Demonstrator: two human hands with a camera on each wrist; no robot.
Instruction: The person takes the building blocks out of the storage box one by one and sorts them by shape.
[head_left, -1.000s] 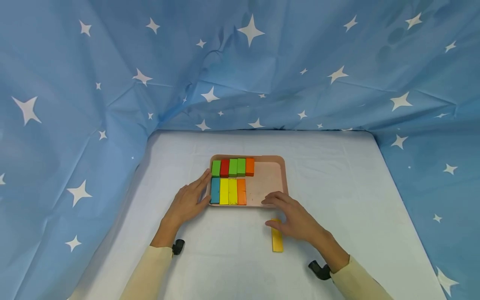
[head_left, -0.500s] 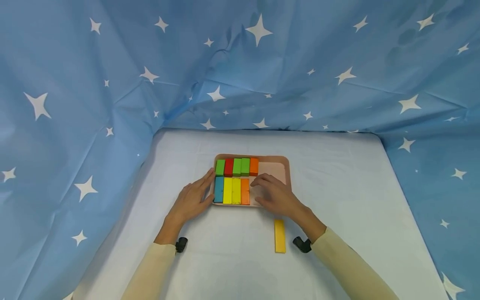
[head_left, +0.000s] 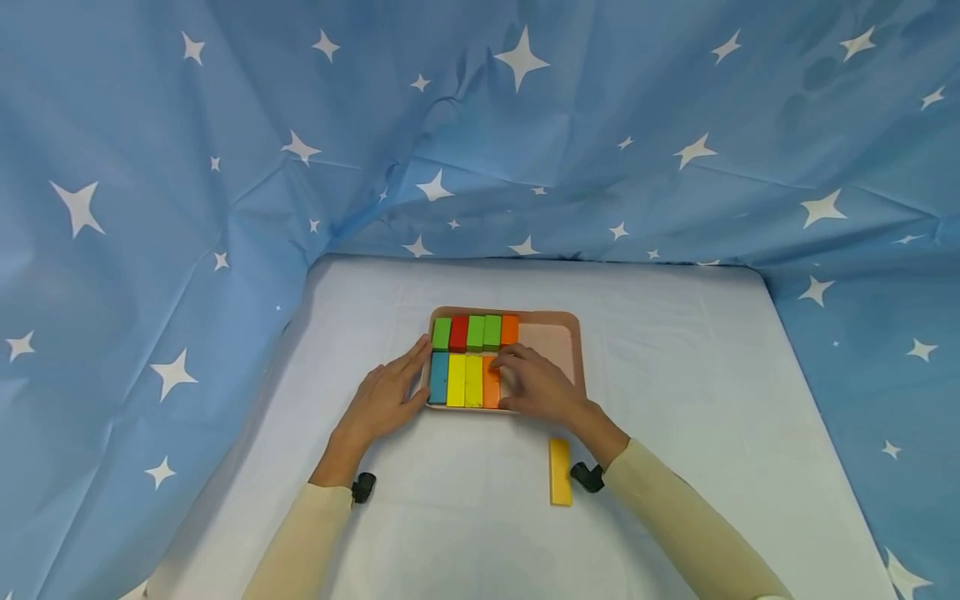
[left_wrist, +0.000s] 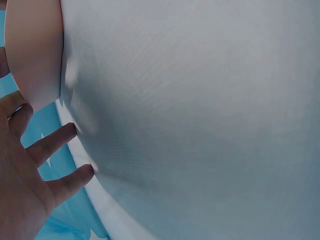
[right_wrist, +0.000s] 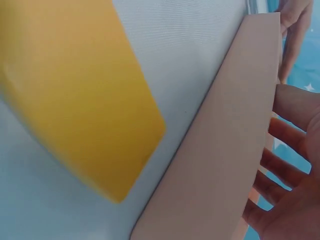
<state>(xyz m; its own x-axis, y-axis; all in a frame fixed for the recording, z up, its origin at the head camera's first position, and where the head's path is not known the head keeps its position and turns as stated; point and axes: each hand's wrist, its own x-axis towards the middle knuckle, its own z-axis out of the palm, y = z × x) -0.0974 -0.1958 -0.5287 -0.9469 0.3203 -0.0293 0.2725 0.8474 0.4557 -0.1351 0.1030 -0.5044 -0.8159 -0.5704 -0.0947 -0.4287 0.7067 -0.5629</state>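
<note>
In the head view my left hand (head_left: 386, 396) rests at the left end of a pink tray (head_left: 551, 319), fingers extended and spread along its rim. The left wrist view shows its fingers (left_wrist: 52, 142) loosely spread beside the tray's corner. My right hand (head_left: 543, 387) reaches over the tray's front wall, its fingertips right at an orange block (head_left: 491, 385) that ends the front row. Left of that block lie two yellow blocks (head_left: 456, 381) and a blue block (head_left: 439, 379). The back row has green, red and orange blocks (head_left: 509, 329). In the right wrist view, fingers (right_wrist: 282, 167) stay apart over the rim.
A loose yellow block (head_left: 560, 472) lies on the white tablecloth (head_left: 465, 500) in front of the tray, near my right wrist. Blue star-printed cloth (head_left: 480, 125) hangs behind and at both sides of the table.
My right hand has moved from near the loose yellow block forward and left into the tray, to the orange front-row block. My left hand stays at the tray's left end.
</note>
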